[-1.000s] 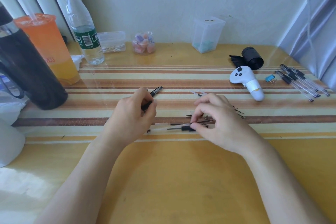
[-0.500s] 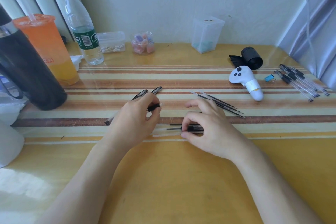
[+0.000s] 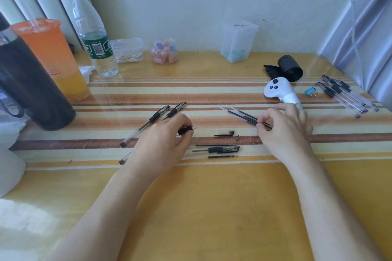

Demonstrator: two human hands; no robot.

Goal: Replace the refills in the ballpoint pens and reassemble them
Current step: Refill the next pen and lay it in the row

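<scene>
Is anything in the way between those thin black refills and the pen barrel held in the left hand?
Nothing visible blocks it. The right hand pinches the spare refills; the left hand holds the pen barrel. A loose cap and metal tip lie flat just beside that path, likely easy to pass over.

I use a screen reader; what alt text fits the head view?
The left hand grips a pen barrel while the right hand pinches a refill from a pile on the striped table. A cap and loose refills lie between them.
</scene>
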